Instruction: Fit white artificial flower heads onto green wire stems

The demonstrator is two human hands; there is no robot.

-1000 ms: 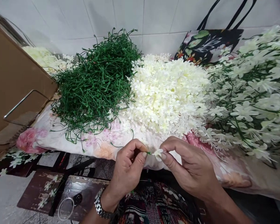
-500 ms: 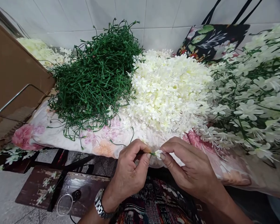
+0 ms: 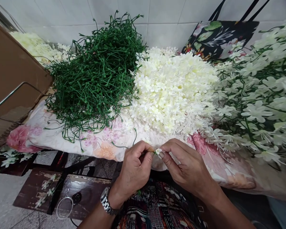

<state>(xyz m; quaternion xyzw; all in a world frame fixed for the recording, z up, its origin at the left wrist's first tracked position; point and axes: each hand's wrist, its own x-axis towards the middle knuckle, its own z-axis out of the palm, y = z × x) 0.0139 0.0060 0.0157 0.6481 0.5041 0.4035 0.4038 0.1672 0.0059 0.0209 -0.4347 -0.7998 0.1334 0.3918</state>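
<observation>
My left hand (image 3: 137, 163), with a metal watch at its wrist, pinches a green artificial stem close to its tip. Opposite it, my right hand (image 3: 184, 162) has thumb and forefinger closed on a small white artificial flower (image 3: 158, 151). The flower sits at the stem's tip, between the two sets of fingertips; how firmly they are joined cannot be made out. Beyond my hands lies a heap of loose white petals (image 3: 176, 89). To its left rises a tangled pile of green stems (image 3: 97, 76).
Finished-looking white flowers on stems (image 3: 257, 111) fill the right side. A floral cloth (image 3: 100, 148) covers the work surface. A cardboard box (image 3: 14, 60) stands at the left, and a black floral bag (image 3: 219, 39) leans on the tiled wall. Wooden stools (image 3: 85, 194) are below left.
Both hands have drawn slightly closer together, the right fingertips now nearer the flower's head. The view has shifted a little.
</observation>
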